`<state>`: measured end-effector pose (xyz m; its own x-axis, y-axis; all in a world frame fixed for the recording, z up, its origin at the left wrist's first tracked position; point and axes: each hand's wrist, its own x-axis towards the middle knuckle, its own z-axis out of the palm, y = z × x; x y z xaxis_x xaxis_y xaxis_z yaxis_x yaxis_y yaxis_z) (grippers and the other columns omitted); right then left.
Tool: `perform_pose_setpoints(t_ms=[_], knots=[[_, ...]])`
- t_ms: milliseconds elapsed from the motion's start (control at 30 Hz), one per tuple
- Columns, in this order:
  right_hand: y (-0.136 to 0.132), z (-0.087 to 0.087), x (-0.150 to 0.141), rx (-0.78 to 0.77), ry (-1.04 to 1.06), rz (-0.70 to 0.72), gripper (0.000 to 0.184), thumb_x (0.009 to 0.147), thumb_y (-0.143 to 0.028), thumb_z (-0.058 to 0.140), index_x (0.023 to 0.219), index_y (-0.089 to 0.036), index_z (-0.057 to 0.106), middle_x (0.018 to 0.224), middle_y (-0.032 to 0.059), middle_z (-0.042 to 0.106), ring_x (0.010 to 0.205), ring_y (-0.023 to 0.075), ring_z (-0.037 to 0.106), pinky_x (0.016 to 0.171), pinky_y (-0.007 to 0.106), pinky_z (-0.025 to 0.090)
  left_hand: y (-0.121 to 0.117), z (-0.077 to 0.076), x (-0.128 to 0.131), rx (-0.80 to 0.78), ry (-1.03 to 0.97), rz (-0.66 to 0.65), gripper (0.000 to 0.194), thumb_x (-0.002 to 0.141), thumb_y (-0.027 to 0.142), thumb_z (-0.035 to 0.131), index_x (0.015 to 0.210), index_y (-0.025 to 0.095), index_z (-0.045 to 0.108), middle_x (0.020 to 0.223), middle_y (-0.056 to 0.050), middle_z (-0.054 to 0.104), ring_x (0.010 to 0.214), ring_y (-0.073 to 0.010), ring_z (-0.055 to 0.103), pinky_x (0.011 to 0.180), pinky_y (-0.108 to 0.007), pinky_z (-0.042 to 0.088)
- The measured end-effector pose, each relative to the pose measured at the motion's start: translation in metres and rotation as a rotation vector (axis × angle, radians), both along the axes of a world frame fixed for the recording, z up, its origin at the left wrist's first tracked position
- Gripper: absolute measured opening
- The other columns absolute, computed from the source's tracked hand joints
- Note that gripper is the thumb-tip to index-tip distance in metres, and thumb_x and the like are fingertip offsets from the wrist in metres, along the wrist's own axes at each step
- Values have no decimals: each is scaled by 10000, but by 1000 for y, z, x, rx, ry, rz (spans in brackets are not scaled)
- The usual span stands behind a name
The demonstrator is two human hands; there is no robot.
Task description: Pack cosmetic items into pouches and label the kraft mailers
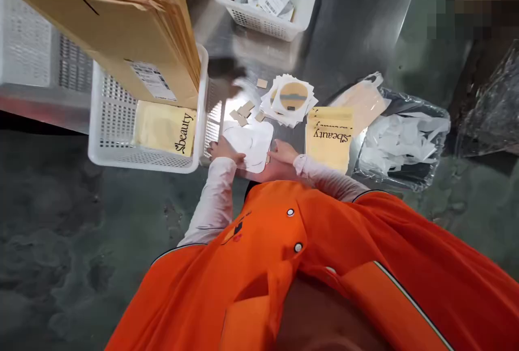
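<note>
a white sheet (253, 143) with rounded corners lies at the near edge of a metal table (352, 42), between two bare hands. the left hand (224, 152) is at the sheet's left side, thumb extended over it; the right hand (285, 152) extends a finger to a small brown piece (268, 159) at the right edge. whether either hand grips anything cannot be told. beyond the sheet lie brown chips (245, 109) and a fanned stack of white cards (292, 97); yellow pouches (330, 148) lie to the right, a white basket (121, 157) stands left.
</note>
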<state>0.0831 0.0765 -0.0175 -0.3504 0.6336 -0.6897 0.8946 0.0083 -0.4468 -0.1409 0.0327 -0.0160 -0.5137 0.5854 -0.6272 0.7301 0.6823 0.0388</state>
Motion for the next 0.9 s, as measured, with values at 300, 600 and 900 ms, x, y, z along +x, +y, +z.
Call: perform_pose_setpoints(t_ms=[300,600,900], knots=[[-25,-31,7,30,150,-328,462,814,-139,809,1256,-123,678,1165,101,758,1064,205,729,957,296,559,-2,-14,46,73,-26,70,1182,621,421,1003,1561,179,328,1531,-259,469,1473,-411,410,1099,-530,463],[-22,-30,37,5,123,-309,164,696,-78,789,831,-158,740,854,44,747,883,203,716,928,327,583,10,-20,25,88,-83,46,986,601,374,1023,1382,125,476,1561,-299,414,1475,-461,386,1108,-580,447],[26,-21,26,154,175,-437,533,844,-381,803,1257,-94,630,1237,174,682,1197,289,663,1095,437,521,-1,-9,69,148,-160,-43,840,616,257,1009,1302,129,540,1471,-268,513,1410,-449,451,1062,-561,461]])
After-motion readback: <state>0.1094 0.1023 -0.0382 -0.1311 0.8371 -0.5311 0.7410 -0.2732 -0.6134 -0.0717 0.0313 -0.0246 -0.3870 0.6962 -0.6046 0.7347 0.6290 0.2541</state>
